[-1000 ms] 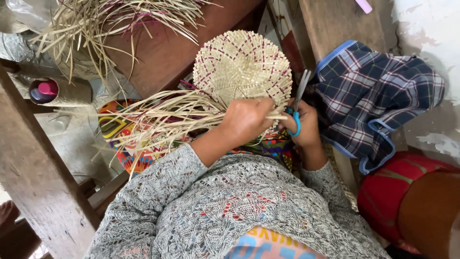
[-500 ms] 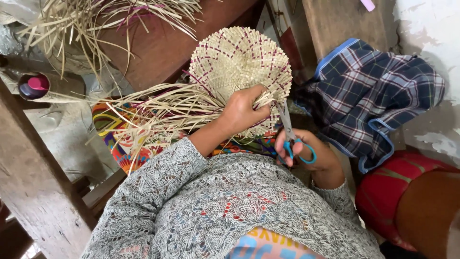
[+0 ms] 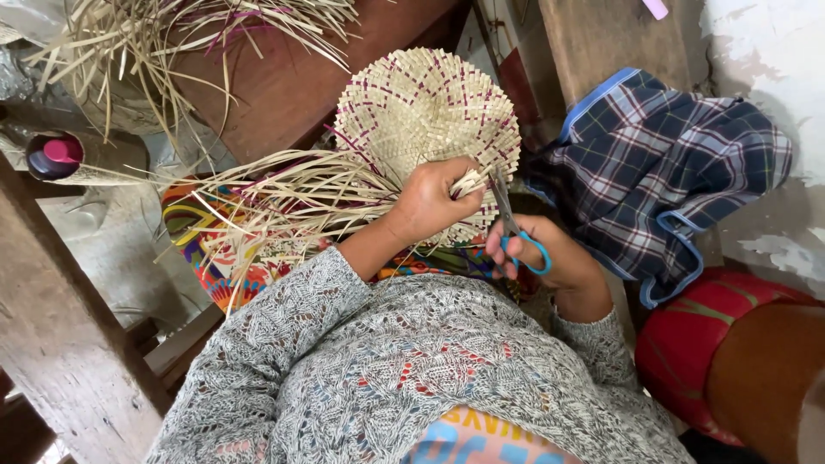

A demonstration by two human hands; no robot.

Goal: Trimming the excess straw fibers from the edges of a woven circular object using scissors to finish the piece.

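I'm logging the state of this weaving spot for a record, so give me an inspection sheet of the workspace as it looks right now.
Surface: no table; work is held over the lap, above a bright patterned cloth.
Job's things: round woven straw piece with purple threads, loose strands trailing to the left; scissors with blue handles, blades at the piece's edge.
Clutter: bundle of loose straw on a brown board; bottle with a pink cap; plaid cloth; red container.
Grippers: left hand grips the woven piece's lower edge; right hand holds the scissors.
Cables: nothing seen.
Surroundings: wooden beam, peeling white wall.
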